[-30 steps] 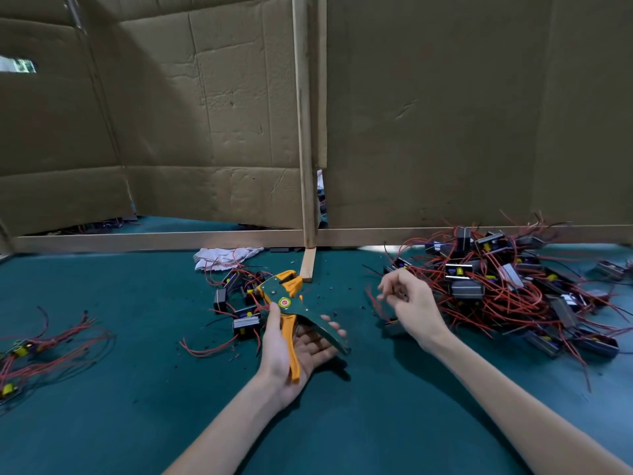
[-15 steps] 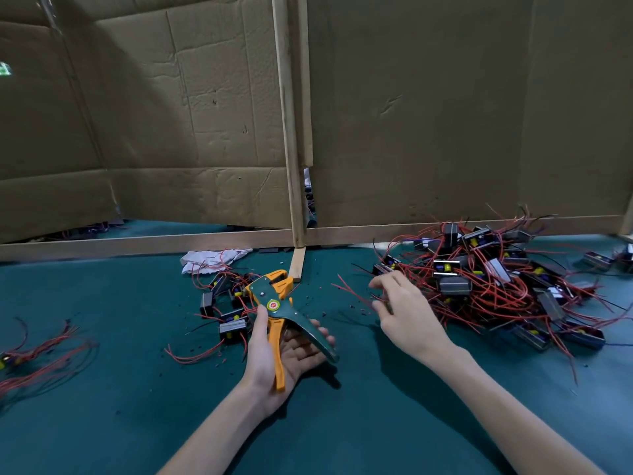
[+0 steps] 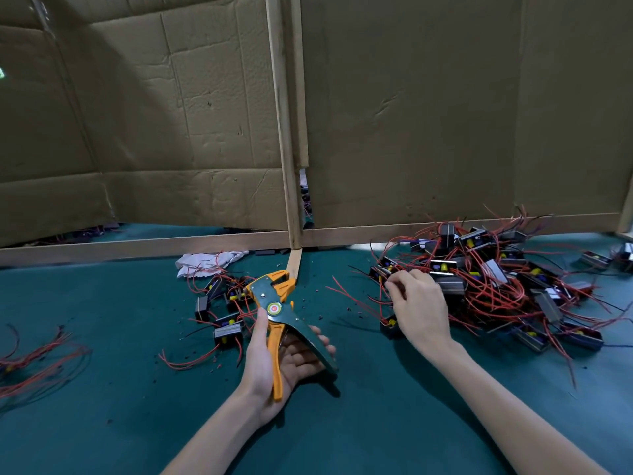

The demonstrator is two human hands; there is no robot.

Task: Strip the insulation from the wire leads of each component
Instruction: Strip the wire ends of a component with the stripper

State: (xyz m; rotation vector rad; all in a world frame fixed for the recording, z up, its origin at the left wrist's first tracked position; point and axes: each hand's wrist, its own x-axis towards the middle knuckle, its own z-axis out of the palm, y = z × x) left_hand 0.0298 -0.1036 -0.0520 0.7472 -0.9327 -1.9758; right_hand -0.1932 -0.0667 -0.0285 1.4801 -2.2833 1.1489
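My left hand (image 3: 274,363) holds a green and orange wire stripper (image 3: 277,310) with its handles spread and its jaws pointing away from me. My right hand (image 3: 419,308) reaches into the left edge of a big pile of black components with red wire leads (image 3: 496,282), fingers curled and pinching red wires there. A black component (image 3: 390,325) lies just under that hand. A smaller group of components (image 3: 224,313) lies left of the stripper's jaws.
Everything sits on a green mat (image 3: 359,423). Cardboard walls on a wooden frame (image 3: 291,186) close off the back. A white cloth (image 3: 205,262) lies by the frame. More red-wired parts (image 3: 30,365) lie at the far left. Bits of insulation dot the mat.
My right hand has moved right and away from me, into the edge of the big pile. The left hand still holds the stripper in the same place.
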